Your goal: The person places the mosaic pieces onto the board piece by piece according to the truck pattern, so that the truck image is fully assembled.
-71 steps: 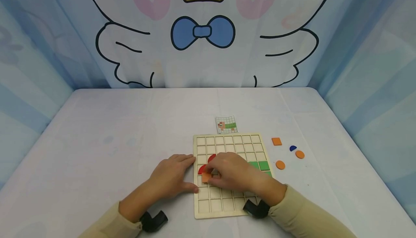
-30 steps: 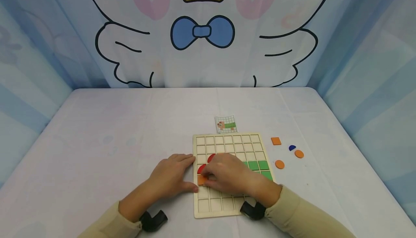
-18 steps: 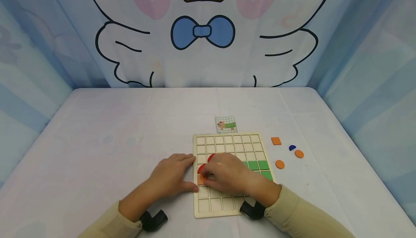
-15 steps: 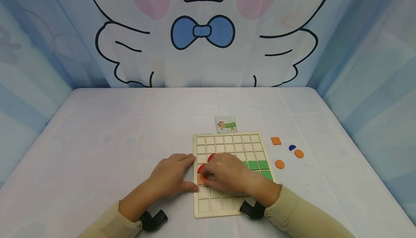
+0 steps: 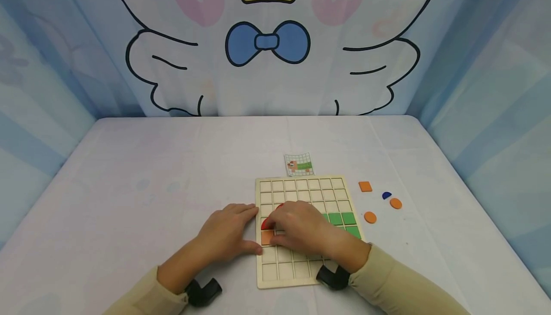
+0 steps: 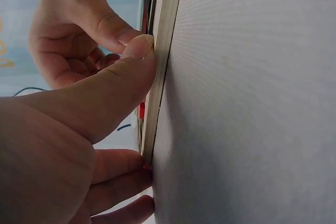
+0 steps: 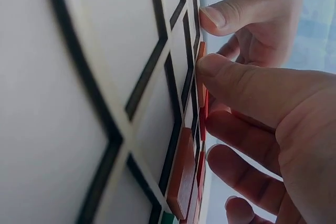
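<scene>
A wooden grid board (image 5: 269, 272) lies on the table in the head view. My left hand (image 5: 225, 233) rests beside its left edge, fingers and thumb spread and touching that edge. My right hand (image 5: 303, 226) is over the board's middle-left, its thumb at an orange square tile (image 5: 267, 237) that sits in a left-column cell. Its index fingertip reaches a red piece (image 5: 264, 224) just above that tile. In the right wrist view the thumb touches the orange tile (image 7: 201, 85), with the fingers apart from the thumb. Green square tiles (image 5: 349, 218) fill cells at the right; the hand hides the middle cells.
A small picture card (image 5: 299, 164) lies behind the board. Right of the board are a loose orange square (image 5: 365, 186), a blue half-circle (image 5: 386, 195) and two orange discs (image 5: 395, 203). A printed curtain (image 5: 267, 85) stands behind the table.
The orange square, first held tilted above the board, now lies in its left-column cell. My right index finger has shifted up slightly onto the red piece. The left hand has not moved.
</scene>
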`<state>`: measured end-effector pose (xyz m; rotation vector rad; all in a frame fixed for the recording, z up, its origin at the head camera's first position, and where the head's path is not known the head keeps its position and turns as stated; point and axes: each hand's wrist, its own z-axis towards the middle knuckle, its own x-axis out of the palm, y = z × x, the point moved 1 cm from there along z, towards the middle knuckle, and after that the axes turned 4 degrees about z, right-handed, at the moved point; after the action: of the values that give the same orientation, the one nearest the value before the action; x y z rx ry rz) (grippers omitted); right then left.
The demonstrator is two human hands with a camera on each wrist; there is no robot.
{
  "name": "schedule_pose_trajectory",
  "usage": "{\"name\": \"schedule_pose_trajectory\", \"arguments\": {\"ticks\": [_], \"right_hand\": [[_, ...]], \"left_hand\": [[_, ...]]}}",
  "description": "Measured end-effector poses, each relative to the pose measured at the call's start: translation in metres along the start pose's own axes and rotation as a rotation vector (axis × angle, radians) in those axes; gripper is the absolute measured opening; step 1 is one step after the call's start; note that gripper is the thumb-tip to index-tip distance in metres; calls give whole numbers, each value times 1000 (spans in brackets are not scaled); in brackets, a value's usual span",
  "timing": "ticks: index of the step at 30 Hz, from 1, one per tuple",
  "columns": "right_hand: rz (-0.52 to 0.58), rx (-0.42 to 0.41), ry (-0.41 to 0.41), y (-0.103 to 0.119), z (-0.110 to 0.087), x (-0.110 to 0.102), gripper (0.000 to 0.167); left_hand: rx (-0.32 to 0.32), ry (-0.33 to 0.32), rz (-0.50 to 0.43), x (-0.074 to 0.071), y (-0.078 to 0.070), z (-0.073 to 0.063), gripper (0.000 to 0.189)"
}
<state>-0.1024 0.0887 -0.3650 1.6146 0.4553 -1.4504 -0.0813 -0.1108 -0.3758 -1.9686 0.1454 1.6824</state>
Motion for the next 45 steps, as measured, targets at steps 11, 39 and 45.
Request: {"name": "schedule_pose_trajectory", "arguments": {"ticks": [11,39,45], "right_hand": [[225,100,0,-11,-12,-24,45],[201,623,-129,-127,-111,-70,57],[165,664,-123,-138,-115,-68,58]], "left_hand": [[-28,22,4,0,-1,0,85],[-55,30,3,-1,-4,-1,86],[-59,35,7,-1,-4,-1,86]]}}
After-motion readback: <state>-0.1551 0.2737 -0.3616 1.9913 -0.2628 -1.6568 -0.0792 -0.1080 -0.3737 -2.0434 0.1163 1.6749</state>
